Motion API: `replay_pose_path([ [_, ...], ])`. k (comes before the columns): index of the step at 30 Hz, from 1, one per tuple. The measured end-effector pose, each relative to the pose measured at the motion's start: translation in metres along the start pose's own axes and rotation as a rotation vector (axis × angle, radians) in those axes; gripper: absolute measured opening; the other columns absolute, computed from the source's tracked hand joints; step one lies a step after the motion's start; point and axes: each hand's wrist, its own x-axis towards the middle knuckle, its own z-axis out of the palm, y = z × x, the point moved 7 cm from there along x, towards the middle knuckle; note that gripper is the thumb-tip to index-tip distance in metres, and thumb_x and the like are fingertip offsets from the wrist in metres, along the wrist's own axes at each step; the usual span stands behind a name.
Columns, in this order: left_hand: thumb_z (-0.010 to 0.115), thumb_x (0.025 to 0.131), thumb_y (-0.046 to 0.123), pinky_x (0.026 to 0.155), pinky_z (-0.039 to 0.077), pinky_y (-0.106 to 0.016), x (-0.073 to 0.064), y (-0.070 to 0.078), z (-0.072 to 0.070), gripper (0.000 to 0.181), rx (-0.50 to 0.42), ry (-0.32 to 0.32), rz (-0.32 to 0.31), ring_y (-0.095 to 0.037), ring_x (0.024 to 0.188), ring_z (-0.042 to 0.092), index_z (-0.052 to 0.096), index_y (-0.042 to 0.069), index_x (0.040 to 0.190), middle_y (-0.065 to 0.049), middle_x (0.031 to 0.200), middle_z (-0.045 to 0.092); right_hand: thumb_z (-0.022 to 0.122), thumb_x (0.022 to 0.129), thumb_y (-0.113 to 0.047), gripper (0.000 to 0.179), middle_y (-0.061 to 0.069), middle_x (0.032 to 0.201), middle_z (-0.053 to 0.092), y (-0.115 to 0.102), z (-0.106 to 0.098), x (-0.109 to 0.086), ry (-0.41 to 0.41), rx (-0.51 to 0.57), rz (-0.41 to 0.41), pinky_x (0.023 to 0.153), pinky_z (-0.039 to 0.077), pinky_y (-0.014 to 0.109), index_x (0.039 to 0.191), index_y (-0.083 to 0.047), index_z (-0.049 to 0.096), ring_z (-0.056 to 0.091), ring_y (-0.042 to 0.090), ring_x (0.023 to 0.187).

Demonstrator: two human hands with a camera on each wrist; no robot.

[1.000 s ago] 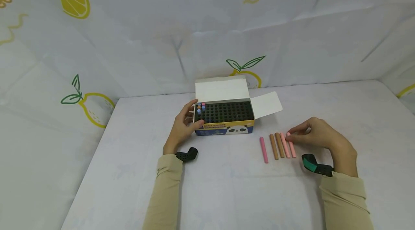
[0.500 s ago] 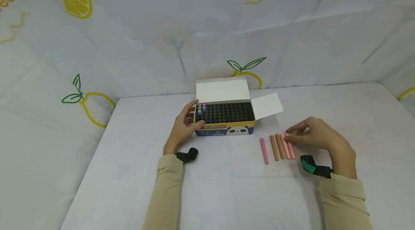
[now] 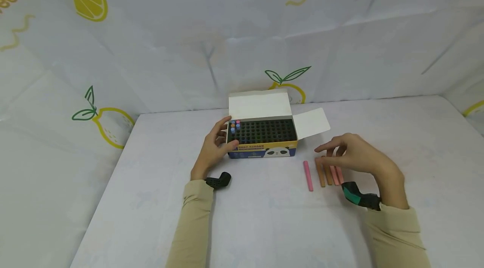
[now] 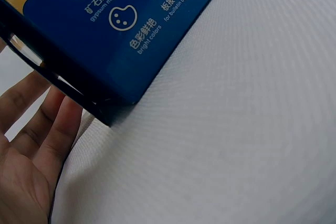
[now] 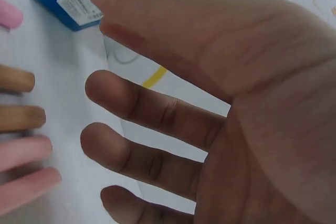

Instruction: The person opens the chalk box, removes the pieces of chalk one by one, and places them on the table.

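A blue and yellow chalk box (image 3: 261, 150) with a panda on its front stands open at the table's back middle. My left hand (image 3: 211, 150) holds its left end, thumb at the front edge and fingers around the side. In the left wrist view those fingers (image 4: 60, 129) lie behind the box's end. My right hand (image 3: 357, 154) hovers over the row of chalk sticks, fingers apart and holding nothing. Below it lie two brown sticks (image 3: 321, 177) and two light pink sticks (image 3: 335, 177), partly covered by the hand. A darker pink stick (image 3: 308, 175) lies to their left.
Several coloured chalks (image 3: 232, 127) stand in the left end of the box's black holed insert (image 3: 266, 130). The white lid (image 3: 260, 105) is raised at the back, and a side flap (image 3: 311, 123) sticks out right. A printed cloth wall (image 3: 170, 62) rises behind the white table (image 3: 264, 217).
The right hand has left the rightmost light pink chalk, now close beside its neighbour, and moved left over the brown sticks. Earlier that chalk slid slightly left. The left hand stays on the box.
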Motion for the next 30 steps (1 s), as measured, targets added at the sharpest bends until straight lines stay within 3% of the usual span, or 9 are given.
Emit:
replay_pose_path([
  [5, 0.076, 0.090, 0.030, 0.095, 0.050, -0.041, 0.000, 0.000, 0.000, 0.074, -0.003, 0.002, 0.009, -0.025, 0.106, 0.054, 0.042, 0.032, 0.156, -0.016, 0.138, 0.053, 0.083, 0.086, -0.029, 0.032, -0.005, 0.082, 0.072, -0.012, 0.003, 0.003, 0.006, 0.017, -0.061, 0.063, 0.049, 0.025, 0.112, -0.010, 0.080, 0.058, 0.007, 0.074],
  [13, 0.076, 0.084, 0.061, 0.097, 0.049, -0.047, 0.000, 0.000, 0.000, 0.080, -0.005, 0.005, -0.007, -0.028, 0.108, 0.056, 0.042, 0.042, 0.153, -0.014, 0.136, 0.052, 0.085, 0.085, -0.025, 0.030, -0.008, 0.082, 0.070, -0.031, 0.008, 0.007, 0.028, 0.041, -0.131, 0.067, 0.051, 0.024, 0.110, -0.011, 0.080, 0.059, 0.005, 0.078],
  [23, 0.077, 0.085, 0.056, 0.097, 0.049, -0.045, -0.001, 0.001, 0.000, 0.080, -0.002, 0.004, -0.009, -0.027, 0.109, 0.056, 0.041, 0.039, 0.155, -0.014, 0.137, 0.052, 0.084, 0.086, -0.026, 0.020, -0.006, 0.096, 0.074, -0.059, 0.021, 0.015, 0.019, 0.081, -0.268, 0.072, 0.054, 0.026, 0.105, -0.021, 0.081, 0.061, 0.003, 0.078],
  [30, 0.076, 0.085, 0.060, 0.099, 0.050, -0.046, -0.002, 0.000, 0.000, 0.080, 0.005, 0.000, -0.013, -0.028, 0.111, 0.057, 0.040, 0.041, 0.154, -0.013, 0.139, 0.051, 0.085, 0.085, -0.025, 0.024, -0.011, 0.083, 0.068, -0.077, 0.026, 0.022, 0.042, 0.074, -0.314, 0.067, 0.054, 0.025, 0.108, -0.019, 0.082, 0.059, 0.003, 0.077],
])
